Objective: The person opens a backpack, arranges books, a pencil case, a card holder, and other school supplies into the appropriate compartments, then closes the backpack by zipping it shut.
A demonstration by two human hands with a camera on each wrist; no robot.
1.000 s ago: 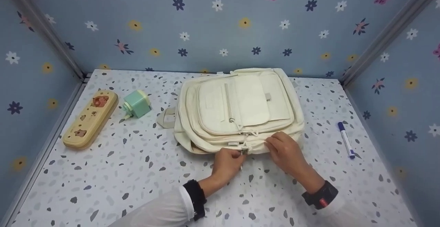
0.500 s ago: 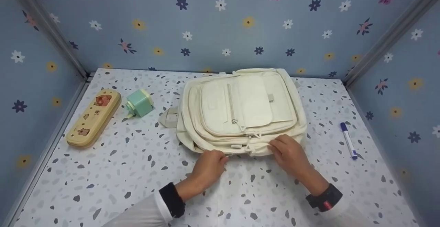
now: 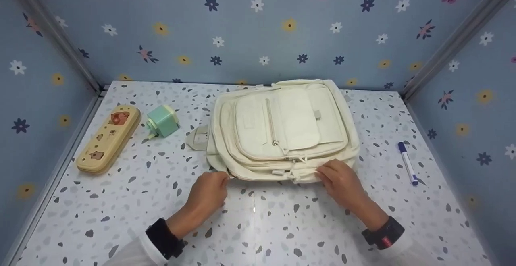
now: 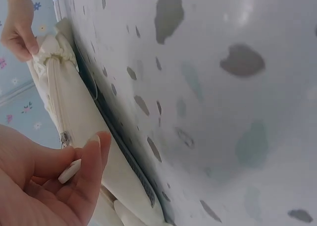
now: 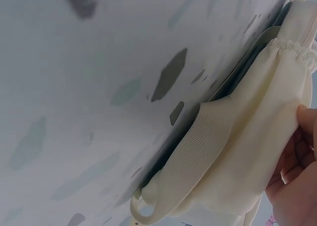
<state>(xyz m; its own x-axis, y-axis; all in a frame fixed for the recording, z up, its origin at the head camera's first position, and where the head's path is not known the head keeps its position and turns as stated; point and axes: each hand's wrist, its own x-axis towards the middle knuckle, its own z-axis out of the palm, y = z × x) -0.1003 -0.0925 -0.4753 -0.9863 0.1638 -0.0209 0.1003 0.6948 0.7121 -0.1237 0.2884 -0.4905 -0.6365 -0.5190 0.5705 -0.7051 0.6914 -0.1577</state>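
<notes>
A cream backpack (image 3: 258, 137) lies flat with its front pockets facing up and its top loop to the left. At its near left corner my left hand (image 3: 207, 191) pinches a zipper pull; the left wrist view shows the metal slider (image 4: 65, 138) and a pale pull tab (image 4: 70, 171) between thumb and fingers. The zipper behind the slider looks drawn together along the near side. My right hand (image 3: 340, 183) grips the fabric of the side pocket (image 5: 267, 122) near the bag's lower right, thumb on top.
To the left lie a yellow pencil case (image 3: 109, 139) with bear pictures and a green pencil sharpener (image 3: 162, 121) with a crank. A white marker (image 3: 408, 163) with a purple cap lies at the right. Flowered blue panels (image 3: 258, 28) wall the speckled table (image 3: 282, 233).
My left hand has drawn the zipper pull leftward along the bag's near edge, from about the middle to the left corner. My right hand has kept its grip on the bag's right side.
</notes>
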